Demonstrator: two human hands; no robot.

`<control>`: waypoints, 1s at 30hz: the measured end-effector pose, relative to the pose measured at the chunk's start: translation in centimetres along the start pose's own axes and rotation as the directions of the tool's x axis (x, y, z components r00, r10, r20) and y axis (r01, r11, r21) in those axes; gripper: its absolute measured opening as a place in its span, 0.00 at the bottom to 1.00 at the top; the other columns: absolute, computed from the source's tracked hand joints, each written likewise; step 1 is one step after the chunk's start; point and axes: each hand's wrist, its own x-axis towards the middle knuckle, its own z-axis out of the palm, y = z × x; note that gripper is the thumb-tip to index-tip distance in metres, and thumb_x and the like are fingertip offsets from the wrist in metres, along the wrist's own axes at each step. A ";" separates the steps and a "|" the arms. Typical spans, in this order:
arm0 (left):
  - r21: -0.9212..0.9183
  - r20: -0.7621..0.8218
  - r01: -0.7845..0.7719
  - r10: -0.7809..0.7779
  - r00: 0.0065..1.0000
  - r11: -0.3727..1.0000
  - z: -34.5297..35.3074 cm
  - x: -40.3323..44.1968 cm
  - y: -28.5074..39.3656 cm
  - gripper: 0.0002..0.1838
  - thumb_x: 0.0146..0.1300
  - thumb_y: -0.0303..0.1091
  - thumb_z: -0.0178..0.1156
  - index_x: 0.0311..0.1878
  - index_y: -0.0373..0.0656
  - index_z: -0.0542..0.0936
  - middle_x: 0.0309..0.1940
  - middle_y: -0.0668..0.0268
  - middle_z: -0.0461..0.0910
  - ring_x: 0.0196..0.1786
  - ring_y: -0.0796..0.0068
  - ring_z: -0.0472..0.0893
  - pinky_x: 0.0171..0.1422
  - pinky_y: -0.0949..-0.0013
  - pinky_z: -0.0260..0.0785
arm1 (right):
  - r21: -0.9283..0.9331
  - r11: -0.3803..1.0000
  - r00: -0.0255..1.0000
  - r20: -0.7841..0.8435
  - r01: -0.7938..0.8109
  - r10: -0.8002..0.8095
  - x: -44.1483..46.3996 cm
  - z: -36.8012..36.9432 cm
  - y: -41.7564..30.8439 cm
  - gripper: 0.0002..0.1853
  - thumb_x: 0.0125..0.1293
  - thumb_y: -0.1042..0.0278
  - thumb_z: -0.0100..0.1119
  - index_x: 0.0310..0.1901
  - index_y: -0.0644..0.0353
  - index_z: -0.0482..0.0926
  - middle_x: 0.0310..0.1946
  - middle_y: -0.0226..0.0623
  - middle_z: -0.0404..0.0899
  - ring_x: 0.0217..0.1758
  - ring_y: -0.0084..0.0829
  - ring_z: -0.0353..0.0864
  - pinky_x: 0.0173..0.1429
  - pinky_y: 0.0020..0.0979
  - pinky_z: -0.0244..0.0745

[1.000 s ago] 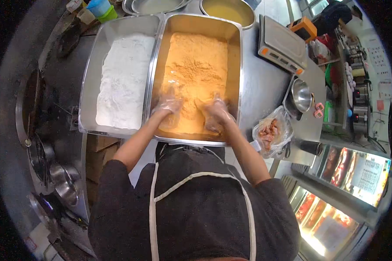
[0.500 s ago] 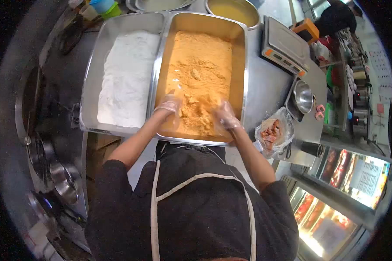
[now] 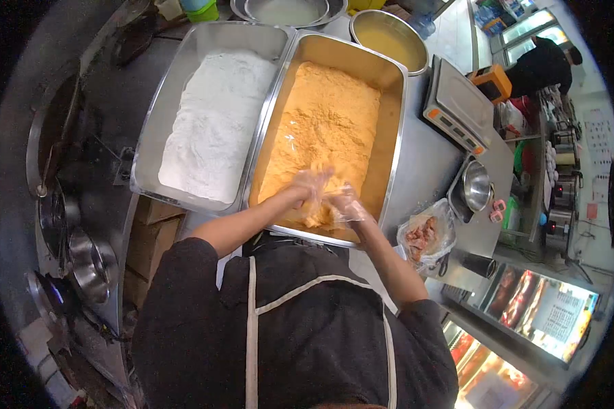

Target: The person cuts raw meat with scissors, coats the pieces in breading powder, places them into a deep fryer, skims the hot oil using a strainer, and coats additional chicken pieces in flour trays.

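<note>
A deep steel pan (image 3: 398,102) holds a bed of orange breading powder (image 3: 334,102), rough and clumped toward its near end. Both my hands wear clear plastic gloves and are close together over that near end. My left hand (image 3: 310,189) reaches in from the left, its fingers toward the right hand. Just beside it, my right hand (image 3: 346,206) points down into the clumps. Orange coated lumps lie between and below the hands; their kind is hidden by the coating. Motion blur smears the fingers of both hands.
On the left is a second pan (image 3: 150,129) of white powder (image 3: 218,123). A bowl of yellow liquid (image 3: 389,41) stands behind. To the right are a scale (image 3: 457,105), a steel bowl (image 3: 476,187) and a plastic bag of meat pieces (image 3: 424,235). Another person (image 3: 542,68) is farther off.
My hands have come together from opposite sides of the orange powder, the left moving rightward. The camera view has turned slightly, so the pans appear tilted and shifted right.
</note>
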 end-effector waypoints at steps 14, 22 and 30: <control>0.692 -0.033 -0.297 0.440 0.897 0.658 -3.9 14.1 -1.6 0.14 0.61 0.39 0.50 0.45 0.43 0.78 0.39 0.58 0.80 0.43 0.66 0.78 0.45 0.62 0.72 | -0.520 0.527 0.736 0.397 0.672 -0.548 8.1 -2.4 -7.1 0.36 0.52 0.62 0.60 0.64 0.61 0.63 0.59 0.47 0.68 0.63 0.42 0.66 0.64 0.38 0.62; 0.658 0.095 -0.249 0.250 0.964 0.710 -3.3 10.1 -6.2 0.11 0.55 0.40 0.56 0.36 0.45 0.81 0.37 0.59 0.80 0.40 0.66 0.77 0.43 0.61 0.70 | -0.461 0.886 0.997 0.083 0.043 -0.005 5.9 -7.0 -0.1 0.37 0.54 0.49 0.62 0.59 0.68 0.65 0.52 0.58 0.70 0.55 0.50 0.69 0.55 0.38 0.69; 0.123 0.234 -0.554 0.519 0.822 0.823 1.7 12.0 -10.2 0.07 0.54 0.38 0.60 0.31 0.45 0.80 0.28 0.63 0.79 0.34 0.66 0.77 0.36 0.59 0.68 | -0.475 0.868 0.988 0.113 0.143 -0.101 3.8 -5.7 -0.2 0.30 0.56 0.52 0.59 0.55 0.67 0.68 0.50 0.55 0.71 0.54 0.48 0.70 0.54 0.39 0.69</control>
